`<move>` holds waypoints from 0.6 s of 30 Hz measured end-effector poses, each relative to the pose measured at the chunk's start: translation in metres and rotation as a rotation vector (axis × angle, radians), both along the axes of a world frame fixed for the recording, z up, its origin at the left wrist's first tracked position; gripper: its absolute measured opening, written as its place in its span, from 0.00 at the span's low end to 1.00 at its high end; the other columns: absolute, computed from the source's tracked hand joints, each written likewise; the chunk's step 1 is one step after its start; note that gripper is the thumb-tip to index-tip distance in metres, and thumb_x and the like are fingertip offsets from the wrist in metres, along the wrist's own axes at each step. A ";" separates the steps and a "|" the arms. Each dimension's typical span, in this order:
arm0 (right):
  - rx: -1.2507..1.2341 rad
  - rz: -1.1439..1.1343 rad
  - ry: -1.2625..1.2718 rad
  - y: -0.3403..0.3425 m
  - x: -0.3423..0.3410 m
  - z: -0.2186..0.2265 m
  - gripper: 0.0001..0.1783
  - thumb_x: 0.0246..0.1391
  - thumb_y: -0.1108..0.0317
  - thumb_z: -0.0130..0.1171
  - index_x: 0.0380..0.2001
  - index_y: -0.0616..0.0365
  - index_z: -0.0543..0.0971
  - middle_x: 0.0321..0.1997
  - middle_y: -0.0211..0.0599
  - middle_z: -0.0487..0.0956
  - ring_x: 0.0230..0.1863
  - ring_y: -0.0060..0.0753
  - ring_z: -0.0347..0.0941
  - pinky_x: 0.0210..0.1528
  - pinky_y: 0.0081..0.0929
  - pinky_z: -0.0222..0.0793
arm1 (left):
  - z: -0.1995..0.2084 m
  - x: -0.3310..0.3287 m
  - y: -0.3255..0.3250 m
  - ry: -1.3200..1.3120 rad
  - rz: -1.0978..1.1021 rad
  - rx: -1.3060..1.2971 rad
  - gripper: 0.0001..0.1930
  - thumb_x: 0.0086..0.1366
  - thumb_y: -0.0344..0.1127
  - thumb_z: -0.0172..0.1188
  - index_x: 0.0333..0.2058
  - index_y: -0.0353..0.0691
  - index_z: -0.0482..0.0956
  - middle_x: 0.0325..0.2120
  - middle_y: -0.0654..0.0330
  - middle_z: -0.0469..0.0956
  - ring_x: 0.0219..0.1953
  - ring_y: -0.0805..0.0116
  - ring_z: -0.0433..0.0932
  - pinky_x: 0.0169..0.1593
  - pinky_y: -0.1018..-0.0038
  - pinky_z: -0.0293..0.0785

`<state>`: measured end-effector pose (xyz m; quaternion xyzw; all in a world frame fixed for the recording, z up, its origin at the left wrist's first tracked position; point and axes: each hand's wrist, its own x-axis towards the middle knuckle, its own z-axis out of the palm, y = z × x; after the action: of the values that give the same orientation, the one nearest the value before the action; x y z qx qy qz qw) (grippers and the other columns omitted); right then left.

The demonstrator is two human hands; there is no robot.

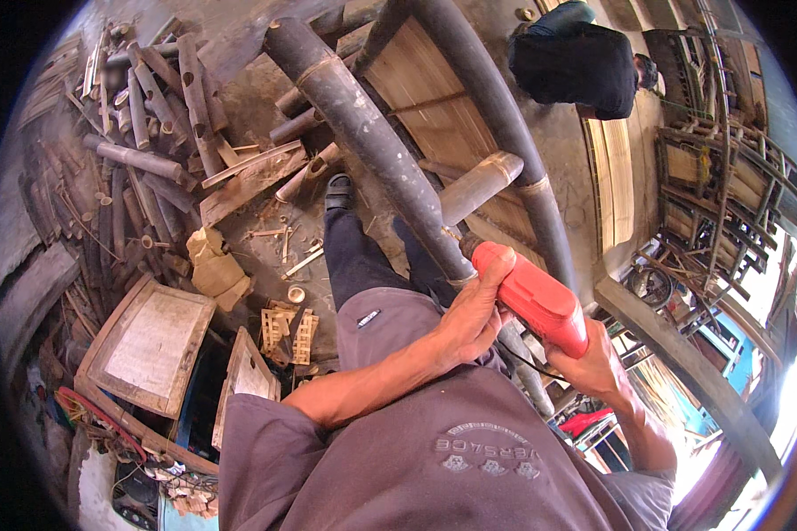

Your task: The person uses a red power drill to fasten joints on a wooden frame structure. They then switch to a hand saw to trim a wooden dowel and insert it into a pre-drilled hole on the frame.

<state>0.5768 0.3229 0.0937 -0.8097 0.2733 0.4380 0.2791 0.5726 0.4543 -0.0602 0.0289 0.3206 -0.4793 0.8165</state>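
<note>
Grey concrete floor [235, 84] stretches across this workshop, with dark, round cut bamboo lengths [138, 111] heaped at the upper left of the frame and a brown wooden cabinet with pale panels [155, 345] at the lower left. Near the middle, right of centre, the person holds a red power drill [540, 296], and both hands are closed on it: the bare left hand [476, 310] wraps the front end, thumb on top, while the bare right hand [589, 358] grips the rear. Its nose points at a thick, dark bamboo pole [376, 133], close to where a short, round bamboo crosspiece [483, 186] joins it; I cannot tell whether the bit touches. Well apart, at the upper right, a co-worker in a black top [571, 66] bends over.
</note>
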 end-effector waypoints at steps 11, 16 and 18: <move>-0.042 0.029 0.048 -0.002 0.003 0.000 0.19 0.40 0.67 0.59 0.39 0.64 0.76 0.29 0.47 0.78 0.33 0.39 0.76 0.40 0.35 0.69 | 0.004 0.006 0.001 -0.004 0.036 -0.039 0.25 0.66 0.58 0.52 0.48 0.41 0.71 0.46 0.62 0.75 0.52 0.71 0.72 0.61 0.68 0.63; -0.045 0.020 0.091 -0.004 0.001 0.002 0.20 0.39 0.66 0.60 0.39 0.65 0.76 0.30 0.47 0.78 0.33 0.40 0.76 0.41 0.37 0.69 | 0.004 0.003 0.003 0.005 0.038 -0.058 0.26 0.66 0.58 0.52 0.49 0.41 0.70 0.46 0.62 0.74 0.52 0.71 0.72 0.61 0.68 0.63; -0.056 0.011 0.088 -0.002 0.000 0.000 0.20 0.39 0.67 0.60 0.38 0.65 0.76 0.30 0.47 0.78 0.33 0.41 0.76 0.41 0.37 0.69 | 0.003 0.003 0.004 0.009 0.035 -0.054 0.26 0.66 0.58 0.52 0.49 0.41 0.70 0.46 0.62 0.74 0.52 0.71 0.72 0.61 0.69 0.63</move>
<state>0.5768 0.3209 0.0937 -0.7986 0.2932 0.4667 0.2416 0.5757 0.4585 -0.0575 -0.0009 0.3116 -0.4734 0.8239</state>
